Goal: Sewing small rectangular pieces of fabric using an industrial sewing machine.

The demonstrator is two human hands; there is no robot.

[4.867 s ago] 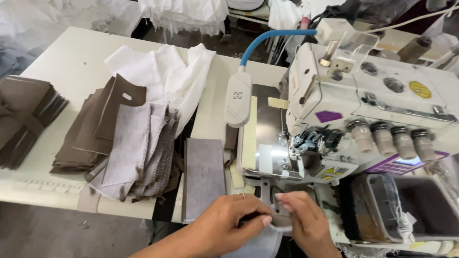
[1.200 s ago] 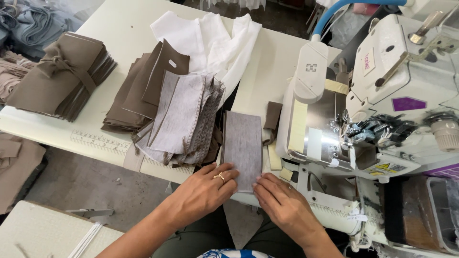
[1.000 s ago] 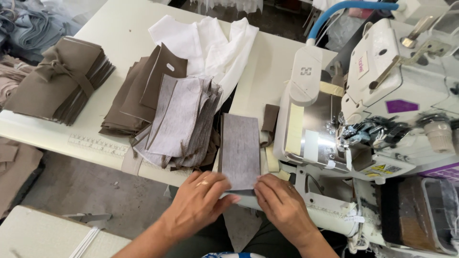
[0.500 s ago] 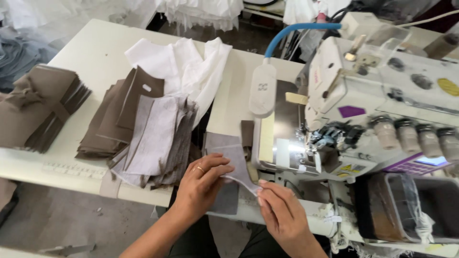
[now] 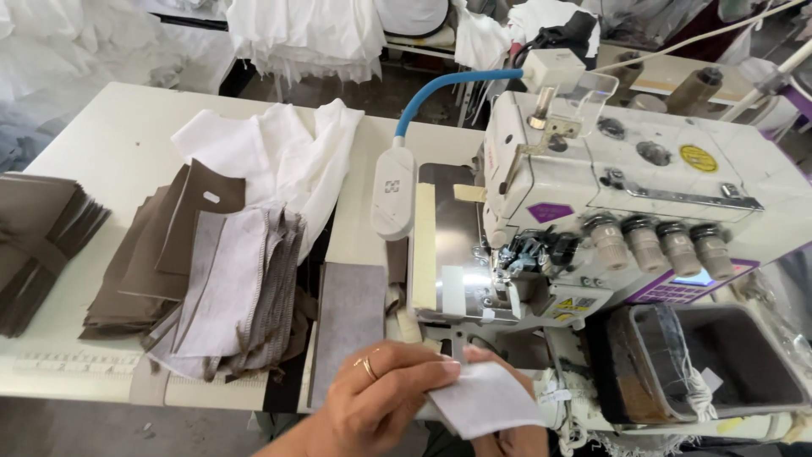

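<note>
Two hands, left hand and right hand, pinching white fabric piece

On your table, brown fabric stacks sit mid-front, white cloth behind them, another brown stack at the left edge, sewing machine right.

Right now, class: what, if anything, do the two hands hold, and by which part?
A small pale fabric piece. The left hand pinches its upper left edge between thumb and fingers; the right hand supports it from underneath, mostly hidden.
</note>
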